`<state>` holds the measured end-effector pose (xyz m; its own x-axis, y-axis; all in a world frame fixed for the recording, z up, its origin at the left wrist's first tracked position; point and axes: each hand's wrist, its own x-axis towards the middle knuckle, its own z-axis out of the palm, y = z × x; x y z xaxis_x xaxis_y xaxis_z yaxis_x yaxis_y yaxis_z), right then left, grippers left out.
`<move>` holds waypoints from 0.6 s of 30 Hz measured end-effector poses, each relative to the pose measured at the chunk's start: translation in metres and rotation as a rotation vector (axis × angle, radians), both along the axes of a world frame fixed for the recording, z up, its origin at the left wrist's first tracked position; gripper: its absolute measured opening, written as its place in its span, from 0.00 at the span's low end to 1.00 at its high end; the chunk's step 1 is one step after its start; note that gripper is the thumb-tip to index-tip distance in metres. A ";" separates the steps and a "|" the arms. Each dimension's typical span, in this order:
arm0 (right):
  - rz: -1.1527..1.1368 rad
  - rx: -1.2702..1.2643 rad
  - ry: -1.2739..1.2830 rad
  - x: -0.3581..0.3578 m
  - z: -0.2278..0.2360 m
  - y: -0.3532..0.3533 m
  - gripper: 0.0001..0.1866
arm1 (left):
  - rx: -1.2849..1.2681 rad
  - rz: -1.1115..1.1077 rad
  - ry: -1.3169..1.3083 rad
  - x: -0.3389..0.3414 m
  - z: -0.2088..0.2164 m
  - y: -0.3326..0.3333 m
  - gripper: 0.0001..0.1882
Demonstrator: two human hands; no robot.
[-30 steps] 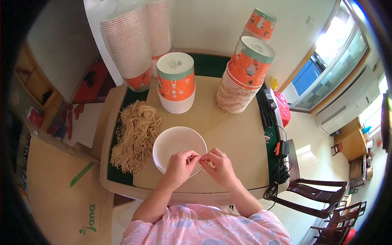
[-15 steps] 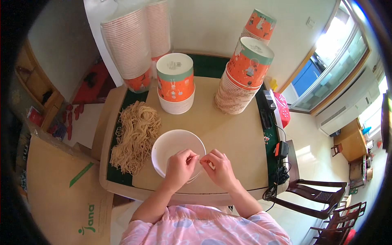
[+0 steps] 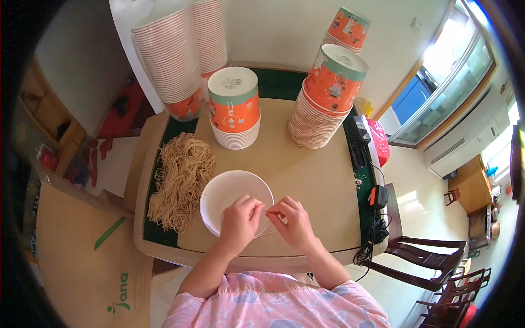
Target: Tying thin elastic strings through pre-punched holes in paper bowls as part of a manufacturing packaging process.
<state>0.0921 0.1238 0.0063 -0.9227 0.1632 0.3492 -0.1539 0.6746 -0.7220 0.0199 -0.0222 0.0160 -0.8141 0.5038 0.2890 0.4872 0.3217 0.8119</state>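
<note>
Over the front of the table, my left hand [image 3: 239,221] and my right hand [image 3: 292,221] are both closed in a pinch, fingertips nearly meeting. Between them runs a short bit of thin, pale string [image 3: 266,211], and a loose piece of it shows below, near the bowl's rim. Just under my left hand stands a round white paper tub [image 3: 219,188], mouth up; my hand hides part of its right side. To its left lies a loose heap of beige cord pieces [image 3: 183,175].
Behind are a short stack of upturned orange paper tubs [image 3: 235,112] and a taller leaning stack [image 3: 333,82]. Tall wrapped stacks of tubs [image 3: 169,54] stand at the back left. A black adapter with cables [image 3: 377,198] lies along the right edge. A dark wooden chair [image 3: 426,257] stands right.
My fingertips still pinch the string, with small shifts of the fingers. The whole view has tilted slightly, so the table's things sit a little higher in the picture.
</note>
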 end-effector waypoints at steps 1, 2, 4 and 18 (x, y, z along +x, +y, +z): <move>-0.003 0.011 0.011 0.000 -0.001 0.000 0.05 | -0.004 0.042 0.085 0.001 -0.001 0.001 0.04; -0.004 0.011 0.011 0.000 0.000 0.000 0.05 | -0.005 0.040 0.084 0.001 0.001 0.002 0.04; -0.004 -0.030 -0.001 -0.001 0.006 -0.001 0.04 | -0.021 0.038 0.011 0.002 0.009 0.001 0.04; -0.096 -0.244 0.098 0.003 -0.006 -0.002 0.05 | 0.025 -0.254 -0.393 0.011 0.023 -0.009 0.07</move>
<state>0.0953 0.1218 0.0005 -0.8629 0.3382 0.3755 -0.1749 0.4973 -0.8497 0.0305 -0.0308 0.0389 -0.7163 0.6978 -0.0019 0.2019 0.2098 0.9567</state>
